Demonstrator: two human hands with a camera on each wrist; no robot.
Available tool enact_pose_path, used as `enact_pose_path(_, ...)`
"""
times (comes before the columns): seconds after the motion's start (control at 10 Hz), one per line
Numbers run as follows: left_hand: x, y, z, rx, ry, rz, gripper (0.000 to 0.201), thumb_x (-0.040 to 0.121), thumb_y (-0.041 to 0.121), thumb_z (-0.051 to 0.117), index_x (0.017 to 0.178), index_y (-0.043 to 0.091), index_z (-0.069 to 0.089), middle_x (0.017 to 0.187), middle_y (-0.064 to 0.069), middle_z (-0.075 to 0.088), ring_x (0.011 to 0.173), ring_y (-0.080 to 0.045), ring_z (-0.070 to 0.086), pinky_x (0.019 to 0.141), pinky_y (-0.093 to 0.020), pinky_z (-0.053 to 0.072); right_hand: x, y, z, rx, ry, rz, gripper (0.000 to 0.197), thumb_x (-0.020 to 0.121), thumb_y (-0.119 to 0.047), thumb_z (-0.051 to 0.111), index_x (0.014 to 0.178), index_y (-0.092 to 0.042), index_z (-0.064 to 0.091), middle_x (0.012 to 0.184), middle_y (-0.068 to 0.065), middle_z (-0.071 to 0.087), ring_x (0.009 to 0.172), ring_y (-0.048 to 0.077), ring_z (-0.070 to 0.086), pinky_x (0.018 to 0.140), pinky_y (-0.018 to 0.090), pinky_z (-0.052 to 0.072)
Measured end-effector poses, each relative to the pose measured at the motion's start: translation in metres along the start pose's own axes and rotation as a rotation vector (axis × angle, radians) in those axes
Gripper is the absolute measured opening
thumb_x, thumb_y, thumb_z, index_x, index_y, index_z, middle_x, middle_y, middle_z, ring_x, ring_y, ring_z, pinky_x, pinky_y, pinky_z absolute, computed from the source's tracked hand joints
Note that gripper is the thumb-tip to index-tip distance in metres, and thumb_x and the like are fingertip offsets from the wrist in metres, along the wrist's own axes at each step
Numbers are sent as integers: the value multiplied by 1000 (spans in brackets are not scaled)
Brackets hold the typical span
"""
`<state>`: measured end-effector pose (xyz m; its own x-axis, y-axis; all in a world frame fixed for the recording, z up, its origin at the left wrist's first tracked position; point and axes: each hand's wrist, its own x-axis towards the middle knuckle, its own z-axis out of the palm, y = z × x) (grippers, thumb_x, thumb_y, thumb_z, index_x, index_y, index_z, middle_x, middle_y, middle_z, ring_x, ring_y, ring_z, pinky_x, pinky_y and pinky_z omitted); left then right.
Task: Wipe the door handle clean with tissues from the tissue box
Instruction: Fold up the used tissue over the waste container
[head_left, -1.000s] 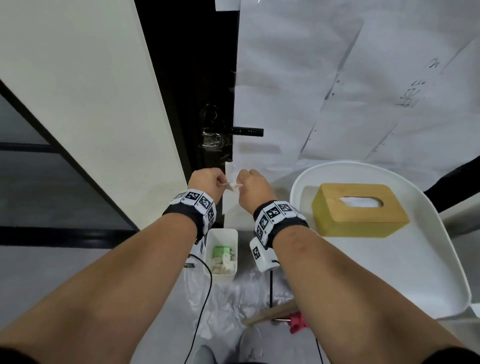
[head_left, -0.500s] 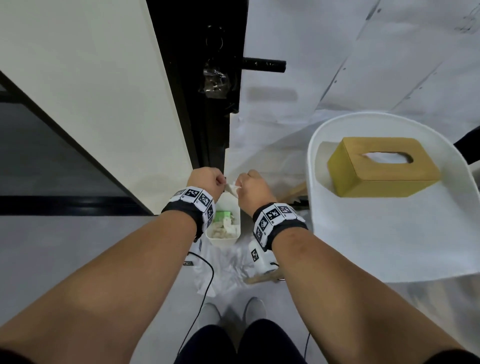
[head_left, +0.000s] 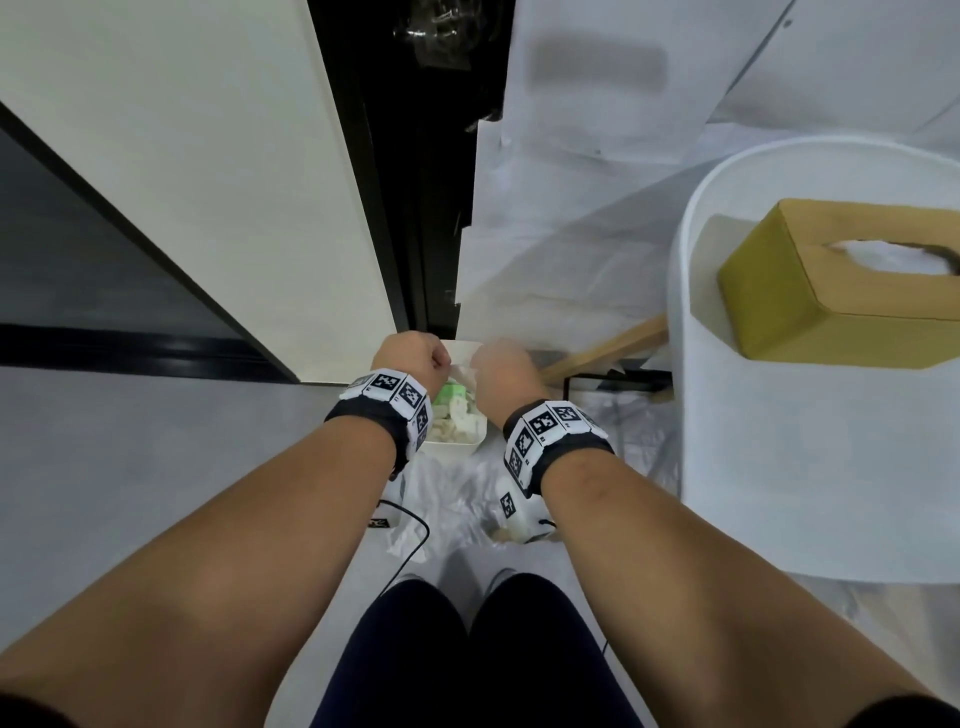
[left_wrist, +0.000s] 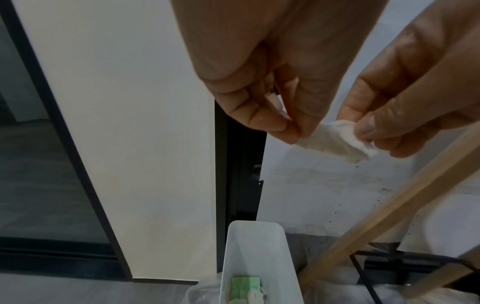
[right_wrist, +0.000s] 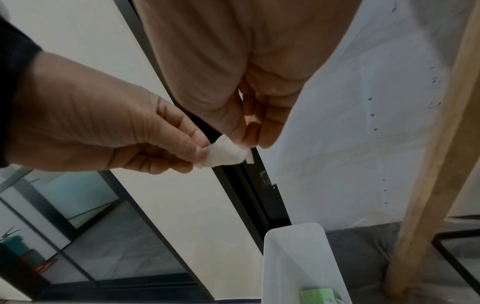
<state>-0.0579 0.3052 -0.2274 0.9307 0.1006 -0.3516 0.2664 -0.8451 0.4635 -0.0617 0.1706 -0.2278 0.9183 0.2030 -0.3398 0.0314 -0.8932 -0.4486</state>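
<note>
Fingers (left_wrist: 283, 127) of the left hand (head_left: 410, 358) and right hand (head_left: 501, 371) pinch a folded tissue (left_wrist: 335, 142) above the bin (left_wrist: 255, 259), lower centre; dropped unevenly, it could miss.

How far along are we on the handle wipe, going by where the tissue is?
Done, apparently: a tissue is out of the yellow wooden tissue box. In hand: left hand and right hand each pinch the small folded white tissue above the white plastic bin, which already holds scraps. Left: probably dropping it in. Whether the handle is clean cannot be told.
</note>
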Motion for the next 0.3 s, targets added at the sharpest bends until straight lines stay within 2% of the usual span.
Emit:
enact_pose_path(0.1,8,-9,11,49,-47,-20,29,89,17,58,116,24,67,116,-2,67,105,-23,63,89,-32,52,6,4,10,-57,-44,11,36,84,-1,50,118,-6,60,124,18,49,110,33,57,94,34,48)
enact_pose_path(0.2,15,-15,19,62,-84,-77,48,90,10,51,134,30,54,133,-4,57,114,-26,59,90,-30,49,9,10,14,-103,-87,28,40,86,-5,50,126,-5,54,129,20,48,117,33,54,97,35,46)
enact_pose_path(0.3,19,-19,22,53,-89,-86,53,90,8,51,138,30,50,137,-5,54,117,-26,58,91,-30,48,10,12,16,-81,-69,43,41,87,-5,50,128,-6,52,133,19,45,120,33,52,100,34,43)
